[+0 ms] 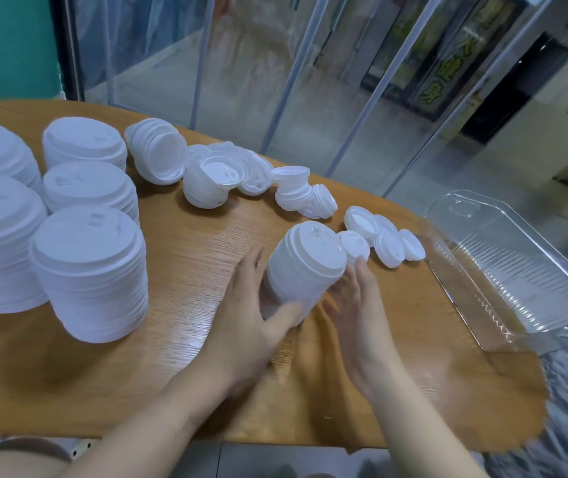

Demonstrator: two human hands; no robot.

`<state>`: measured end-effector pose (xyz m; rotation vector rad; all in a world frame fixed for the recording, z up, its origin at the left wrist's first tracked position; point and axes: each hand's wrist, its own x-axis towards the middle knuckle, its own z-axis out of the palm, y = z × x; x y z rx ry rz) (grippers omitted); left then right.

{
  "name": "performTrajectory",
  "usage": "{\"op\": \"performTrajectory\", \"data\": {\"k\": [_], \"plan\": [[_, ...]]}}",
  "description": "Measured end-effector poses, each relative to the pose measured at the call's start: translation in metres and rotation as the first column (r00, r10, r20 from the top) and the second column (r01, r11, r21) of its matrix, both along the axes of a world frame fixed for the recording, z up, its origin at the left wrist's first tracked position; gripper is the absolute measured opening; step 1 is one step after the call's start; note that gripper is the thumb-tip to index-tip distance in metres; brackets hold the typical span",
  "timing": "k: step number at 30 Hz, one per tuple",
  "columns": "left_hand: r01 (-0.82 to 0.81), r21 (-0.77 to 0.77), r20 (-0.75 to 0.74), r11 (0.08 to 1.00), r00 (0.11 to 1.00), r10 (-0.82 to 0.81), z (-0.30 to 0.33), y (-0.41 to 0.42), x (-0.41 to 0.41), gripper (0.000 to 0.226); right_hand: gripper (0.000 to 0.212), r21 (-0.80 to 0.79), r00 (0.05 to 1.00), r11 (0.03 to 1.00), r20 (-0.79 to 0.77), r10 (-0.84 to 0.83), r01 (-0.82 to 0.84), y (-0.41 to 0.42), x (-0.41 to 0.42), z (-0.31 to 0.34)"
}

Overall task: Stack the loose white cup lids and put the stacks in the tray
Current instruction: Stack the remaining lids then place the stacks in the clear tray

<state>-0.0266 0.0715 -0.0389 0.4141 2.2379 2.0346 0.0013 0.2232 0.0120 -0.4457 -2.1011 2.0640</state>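
Both hands, left hand (258,315) gripping, right hand (358,305) flat-fingered, steady lid stack (305,267); judged: keep it upright, carry to tray (517,270) at desk's right edge.

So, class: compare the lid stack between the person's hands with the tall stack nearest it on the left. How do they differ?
The held stack is tilted, leaning right; the tall stack stands upright. The held stack is shorter and narrower. The left hand grips the held stack and the right hand is beside it; nothing touches the tall stack. Both are white cup lids on the wooden table.
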Motion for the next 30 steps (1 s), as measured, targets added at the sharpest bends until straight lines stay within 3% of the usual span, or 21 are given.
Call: {"op": "performTrajectory", "data": {"k": [3, 7, 13, 18, 22, 27, 30], "plan": [[-0.032, 0.284, 0.183, 0.958, 0.983, -0.021, 0.012, 0.006, 0.009, 0.107, 0.068, -0.149, 0.999, 0.988, 0.045, -0.022, 0.029, -0.019, 0.008, -0.007], [-0.141, 0.381, 0.252, 0.914, 0.967, 0.044, 0.018, 0.021, 0.012, 0.073, 0.062, -0.217, 0.997, 0.975, 0.072, -0.023, 0.038, -0.035, 0.002, -0.005], [-0.257, 0.413, 0.244, 0.874, 0.955, 0.166, 0.03, 0.014, 0.012, 0.068, 0.066, -0.242, 0.997, 0.97, 0.074, 0.0, 0.017, -0.046, -0.01, 0.006], [-0.441, 0.436, 0.275, 0.784, 0.895, 0.351, 0.029, -0.003, 0.003, 0.069, 0.077, -0.248, 0.987, 0.961, 0.069, 0.145, -0.124, -0.071, -0.025, 0.01], [-0.522, 0.459, 0.271, 0.719, 0.853, 0.446, 0.026, -0.019, -0.003, 0.044, 0.074, -0.258, 0.974, 0.951, 0.105, 0.203, -0.171, -0.091, -0.036, 0.008], [-0.534, 0.44, 0.236, 0.722, 0.845, 0.48, 0.024, -0.03, -0.005, 0.039, 0.068, -0.262, 0.954, 0.941, 0.151, 0.257, -0.213, -0.103, -0.049, 0.007], [-0.546, 0.397, 0.211, 0.738, 0.836, 0.506, 0.022, -0.034, -0.007, 0.066, 0.067, -0.267, 0.947, 0.935, 0.157, 0.28, -0.232, -0.109, -0.056, 0.01]]}}
